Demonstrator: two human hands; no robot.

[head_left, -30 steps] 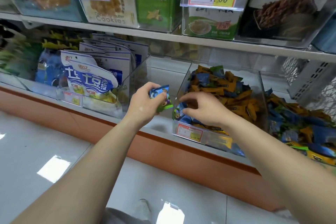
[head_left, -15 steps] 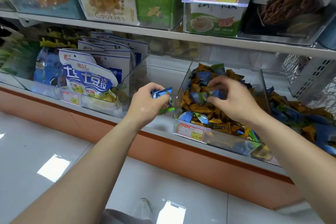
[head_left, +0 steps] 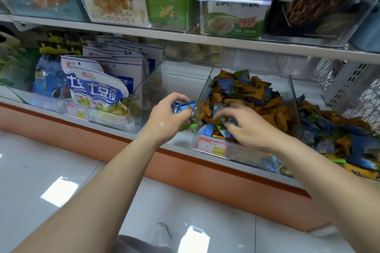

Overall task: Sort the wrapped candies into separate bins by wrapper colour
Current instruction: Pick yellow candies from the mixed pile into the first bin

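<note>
A clear plastic bin (head_left: 293,96) on the lower shelf holds a heap of orange, blue and green wrapped candies (head_left: 253,96). My left hand (head_left: 166,118) hovers just left of the bin and grips a small bunch of blue and green candies (head_left: 184,107). My right hand (head_left: 244,127) reaches into the bin's front part, fingers curled among the wrappers and pinching a blue candy (head_left: 231,122). A second bin (head_left: 341,135) to the right holds more mixed candies.
A clear bin of blue-and-white snack bags (head_left: 96,92) stands to the left, with a bare white shelf gap (head_left: 181,76) between it and the candy bin. The upper shelf (head_left: 185,36) carries boxed snacks and price tags. The orange shelf base (head_left: 205,172) meets the tiled floor.
My right hand has come back from the middle of the heap to the bin's front left corner. My left hand stays beside the bin with its candies.
</note>
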